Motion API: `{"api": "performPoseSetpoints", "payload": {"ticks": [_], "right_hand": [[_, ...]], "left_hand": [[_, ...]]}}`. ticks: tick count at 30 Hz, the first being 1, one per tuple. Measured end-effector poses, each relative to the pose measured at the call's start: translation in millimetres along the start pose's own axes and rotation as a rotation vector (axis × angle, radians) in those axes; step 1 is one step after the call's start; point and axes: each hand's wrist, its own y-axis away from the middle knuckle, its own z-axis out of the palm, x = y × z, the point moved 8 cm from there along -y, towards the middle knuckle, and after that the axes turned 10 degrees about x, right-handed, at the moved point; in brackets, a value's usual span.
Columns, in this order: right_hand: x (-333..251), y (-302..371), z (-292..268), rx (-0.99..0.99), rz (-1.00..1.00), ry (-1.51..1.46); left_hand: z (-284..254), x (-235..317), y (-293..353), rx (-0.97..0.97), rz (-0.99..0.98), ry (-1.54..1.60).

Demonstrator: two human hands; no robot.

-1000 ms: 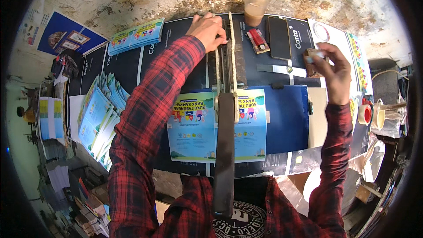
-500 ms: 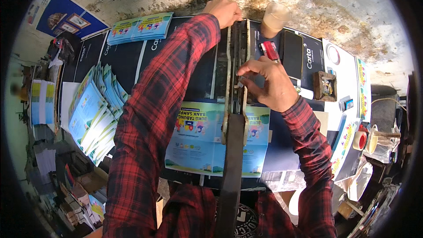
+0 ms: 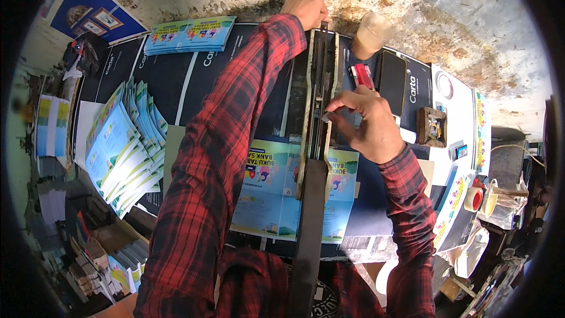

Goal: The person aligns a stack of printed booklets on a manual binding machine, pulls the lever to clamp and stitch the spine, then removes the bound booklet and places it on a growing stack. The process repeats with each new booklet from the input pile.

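Observation:
A long-arm stapler lies lengthwise in front of me, its narrow metal channel exposed. At its far end, near the wall, my left hand is closed, fingertips on the end of the channel. Beside the channel's middle, my right hand pinches a small silvery strip of staples between thumb and forefinger. Under the stapler's near part, an unfolded blue printed cover is spread on the dark table surface. The channel's inside is too small to make out clearly.
Left of my left arm are a fanned pile of booklets and a neat stack. At right sit a drink cup, a red-and-white box, a phone, a small wooden tray and tape rolls.
My right hand has moved slightly toward me along the channel, and the staple strip shows more clearly. My left hand stays at the stapler's far end. The whole view has shifted a little.

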Motion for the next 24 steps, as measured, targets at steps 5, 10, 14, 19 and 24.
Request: {"api": "performPoseSetpoints", "payload": {"ticks": [5,10,14,19,24], "right_hand": [[0,-1,22,-0.143,-0.072,0.12],[7,-2,41,-0.306,-0.1,0.136],[5,-3,47,-0.374,-0.132,0.236],[-4,-5,34,-0.33,-0.016,0.32],[-20,-4,-15,-0.073,-0.01,0.161]], "left_hand": [[-1,-4,0,-0.014,-0.037,0.157],[-6,24,6,-0.121,-0.048,0.097],[-10,31,10,-0.051,-0.01,0.028],[-11,33,15,-0.029,-0.005,0.031],[-22,37,28,0.045,-0.025,-0.029]]}}
